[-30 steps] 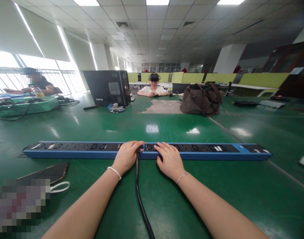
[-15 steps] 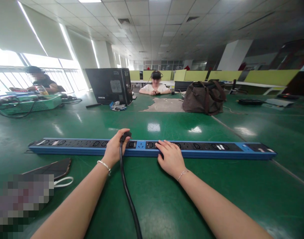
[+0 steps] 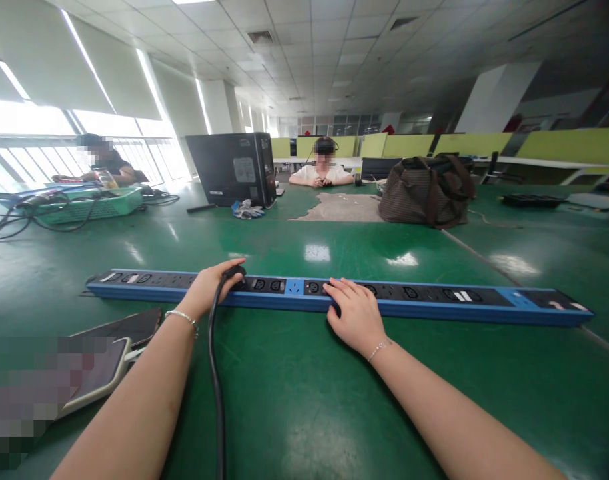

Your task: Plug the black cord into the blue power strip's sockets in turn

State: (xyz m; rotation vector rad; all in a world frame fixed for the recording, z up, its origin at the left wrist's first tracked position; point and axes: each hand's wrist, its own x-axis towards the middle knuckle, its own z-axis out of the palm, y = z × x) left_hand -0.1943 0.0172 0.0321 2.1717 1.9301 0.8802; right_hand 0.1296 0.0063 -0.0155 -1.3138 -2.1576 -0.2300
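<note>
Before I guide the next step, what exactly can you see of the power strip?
The power strip is a long, straight bar with a blue, metal-looking casing and a black, socketed top. One socket panel near the middle is blue; white labels mark the top. It lies flat, sockets up, across the green table. The right hand rests on it; the left holds a black plug at it, seating unclear.
</note>
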